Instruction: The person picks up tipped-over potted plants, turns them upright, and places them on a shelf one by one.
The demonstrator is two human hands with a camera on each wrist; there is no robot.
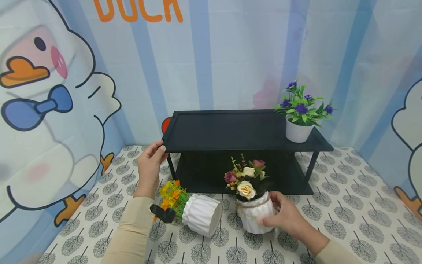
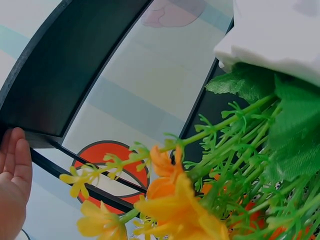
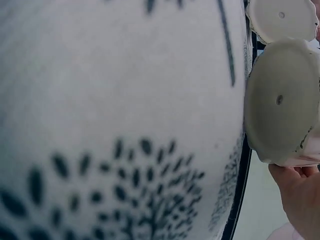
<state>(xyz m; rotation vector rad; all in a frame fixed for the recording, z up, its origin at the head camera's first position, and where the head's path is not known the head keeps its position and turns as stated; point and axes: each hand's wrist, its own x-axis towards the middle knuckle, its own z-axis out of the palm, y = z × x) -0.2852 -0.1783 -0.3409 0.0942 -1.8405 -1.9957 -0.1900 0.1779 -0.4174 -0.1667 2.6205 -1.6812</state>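
My left hand [image 1: 150, 161] holds the left front corner of a two-tier black shelf [image 1: 227, 128], thumb and fingers at its edge. My right hand [image 1: 286, 212] grips a ribbed white pot [image 1: 254, 218] of artificial cream and dusky-pink roses [image 1: 246, 189] from its right side. This pot leans slightly in front of the lower tier; its round base [image 3: 282, 100] shows in the right wrist view. To its left lies a second white pot [image 1: 202, 215] on its side, its orange and yellow flowers [image 2: 180, 210] pointing toward my left forearm.
On the upper tier's right end stands a white pot [image 1: 298, 130] with purple flowers. The shelf rests on a tree-patterned tablecloth [image 1: 333, 216]. Behind it hangs a striped duck backdrop [image 1: 230, 55]. A black wrist device [image 1: 162, 213] sits on the left sleeve, close to the orange flowers.
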